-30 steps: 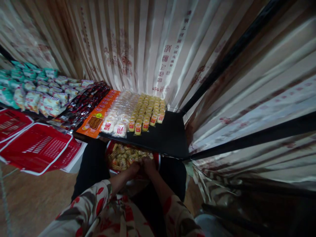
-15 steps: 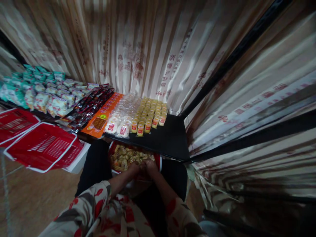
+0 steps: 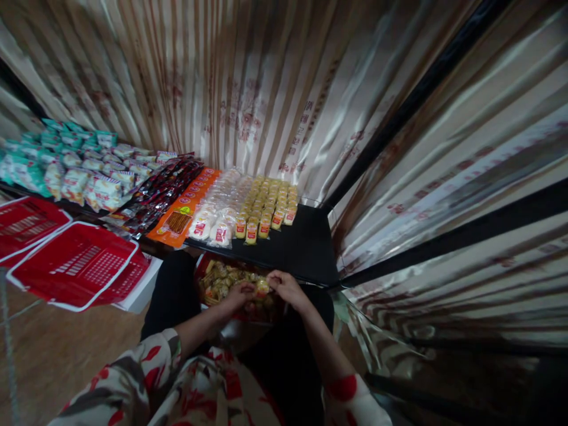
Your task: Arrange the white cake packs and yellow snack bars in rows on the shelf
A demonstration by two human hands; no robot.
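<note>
A red container with a pale rim [image 3: 198, 260] sits between my knees, filled with small yellowish snacks in clear wrappers [image 3: 219, 275]. My left hand [image 3: 239, 294] is over the pile with its fingers curled at the left side of one wrapped snack [image 3: 262, 287]. On that snack's right side, the fingertips of my right hand [image 3: 286, 287] pinch in close. Dim light blurs the exact finger contact. Directly beyond the container, rows of yellow packaged cakes [image 3: 266, 207] stand on a black table [image 3: 306, 242].
Left along the table lie white packaged cakes [image 3: 220, 231], an orange snack bag [image 3: 177, 219], dark red packets [image 3: 164, 192], white packets [image 3: 102, 186] and green packets [image 3: 26, 168]. Red bags [image 3: 89, 260] stand at the left. A pale curtain [image 3: 266, 77] hangs behind the table.
My hands were close together low in the container. Now they are farther apart, the right one moved up and right, and a wrapped snack shows between them.
</note>
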